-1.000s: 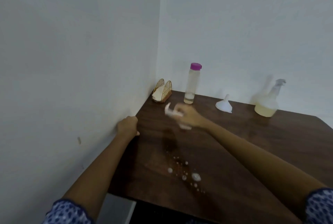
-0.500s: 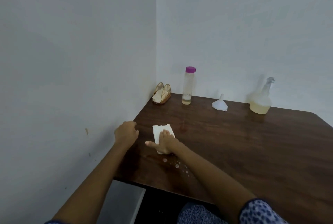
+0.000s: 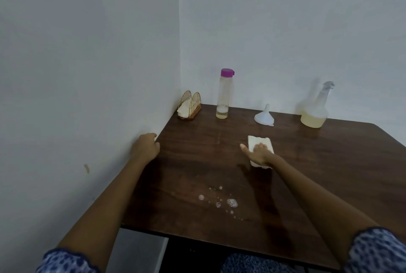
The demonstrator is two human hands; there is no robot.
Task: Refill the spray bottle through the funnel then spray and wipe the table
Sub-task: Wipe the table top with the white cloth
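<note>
Dark table (image 3: 318, 173), right hand (image 3: 260, 155) flat on tissue (image 3: 260, 142) (mid-table)

Plain home dining corner, dark wood bench (image 3: 307, 162) against bare white walls (image 3: 87, 52), wire napkin holder (image 3: 190, 105), water bottle (image 3: 223, 94)

- A dark brown wooden table (image 3: 318, 173) fills the corner where two white walls meet.
- At 11 o'clock, in the far corner, sits a wire napkin holder (image 3: 190, 105).
- Toward 12 stands a clear bottle (image 3: 223, 94) with a purple cap.
- At 1 o'clock a white funnel (image 3: 265, 116) rests mouth down.
- At 2 o'clock stands a spray bottle (image 3: 315, 110) holding yellowish liquid.
- Near the centre lies a white folded tissue (image 3: 254, 142).
- At 6 o'clock sit foamy droplets (image 3: 231, 202).
</note>
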